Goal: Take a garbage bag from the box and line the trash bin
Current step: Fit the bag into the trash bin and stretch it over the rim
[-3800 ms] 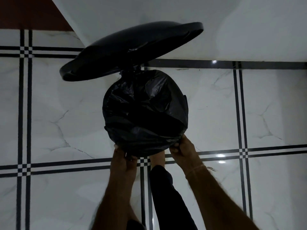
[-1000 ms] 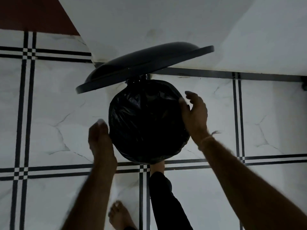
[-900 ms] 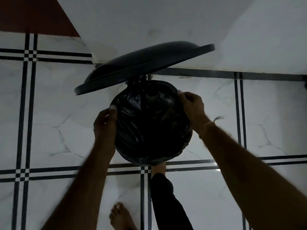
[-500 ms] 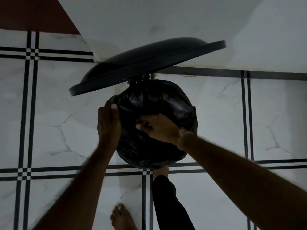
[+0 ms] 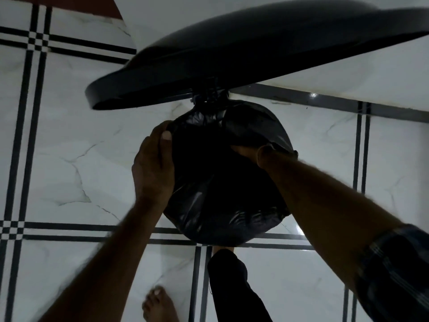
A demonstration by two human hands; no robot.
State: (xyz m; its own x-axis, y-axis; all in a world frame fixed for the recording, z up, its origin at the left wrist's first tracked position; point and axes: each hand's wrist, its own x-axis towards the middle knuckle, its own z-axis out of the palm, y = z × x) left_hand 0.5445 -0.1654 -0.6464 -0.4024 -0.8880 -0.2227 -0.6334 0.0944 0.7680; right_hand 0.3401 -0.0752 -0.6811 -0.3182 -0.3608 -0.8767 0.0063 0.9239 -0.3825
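Head view has your left hand [image 5: 153, 168] pinching the garbage bag [image 5: 222, 182] at the trash bin's [image 5: 232, 233] left rim and your right hand [image 5: 260, 154] plunged inside, fingers hidden, so press the liner down evenly before letting the lid [image 5: 243, 49] drop.

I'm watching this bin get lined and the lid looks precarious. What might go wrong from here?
The lid stands open above both hands, seemingly held by a foot at the bin's base; if that slips, it may drop on them. The right hand is pushed down inside the garbage bag, which might tear the thin plastic. Only the left hand pins the bag's edge, so the far side might slide in.
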